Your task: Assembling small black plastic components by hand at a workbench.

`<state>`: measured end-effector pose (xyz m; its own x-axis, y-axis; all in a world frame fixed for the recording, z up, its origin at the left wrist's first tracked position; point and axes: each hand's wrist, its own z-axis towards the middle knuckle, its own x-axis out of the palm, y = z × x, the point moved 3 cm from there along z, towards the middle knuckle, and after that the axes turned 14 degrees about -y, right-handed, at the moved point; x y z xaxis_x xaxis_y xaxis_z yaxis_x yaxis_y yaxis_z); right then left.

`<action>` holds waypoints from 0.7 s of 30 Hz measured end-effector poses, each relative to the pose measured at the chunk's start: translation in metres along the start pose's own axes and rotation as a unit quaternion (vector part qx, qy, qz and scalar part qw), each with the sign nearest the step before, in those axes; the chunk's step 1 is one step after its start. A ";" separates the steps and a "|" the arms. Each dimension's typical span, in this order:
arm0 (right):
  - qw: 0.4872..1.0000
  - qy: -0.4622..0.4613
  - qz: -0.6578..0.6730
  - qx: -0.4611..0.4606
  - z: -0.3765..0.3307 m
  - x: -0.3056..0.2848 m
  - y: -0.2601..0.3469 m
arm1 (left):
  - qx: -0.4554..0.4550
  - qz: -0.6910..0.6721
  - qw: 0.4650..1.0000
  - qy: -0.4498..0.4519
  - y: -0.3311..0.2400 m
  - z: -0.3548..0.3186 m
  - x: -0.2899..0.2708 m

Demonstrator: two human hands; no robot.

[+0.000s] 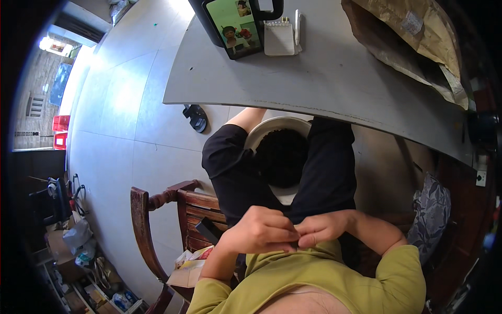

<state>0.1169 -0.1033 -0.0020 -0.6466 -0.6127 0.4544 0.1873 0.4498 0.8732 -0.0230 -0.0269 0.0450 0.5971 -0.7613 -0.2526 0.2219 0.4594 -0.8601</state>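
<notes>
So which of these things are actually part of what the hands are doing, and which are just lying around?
In use:
left hand and right hand, fingertips pinching a small dark item between them, too small to identify
white bowl of dark pieces between the knees

Lying about:
tablet
notepad
brown paper sack
sandal

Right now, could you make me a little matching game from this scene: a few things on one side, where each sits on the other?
Things:
1 tablet
2 notepad
3 white bowl
4 sandal

Places:
A between the person's knees
B on the floor beside the table
C propped at the table's far edge
D on the table, right of the tablet

Pairs: 1-C, 2-D, 3-A, 4-B
</notes>
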 end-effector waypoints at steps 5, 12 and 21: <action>0.994 -0.013 -0.112 -0.003 -0.001 0.004 0.018 | 0.021 0.017 0.999 0.030 0.001 0.002 0.001; 0.978 -0.082 -0.157 -0.113 -0.009 0.015 0.009 | 0.057 0.018 0.998 0.038 -0.003 0.012 0.003; 0.820 -0.424 -0.364 -0.128 -0.014 -0.031 0.043 | -0.047 0.125 0.985 -0.109 0.017 0.016 -0.005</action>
<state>0.1553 -0.0740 0.0244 -0.9170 0.0618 -0.3940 -0.3972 -0.0526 0.9162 -0.0099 -0.0081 0.0385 0.7778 -0.5082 -0.3697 -0.0197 0.5683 -0.8226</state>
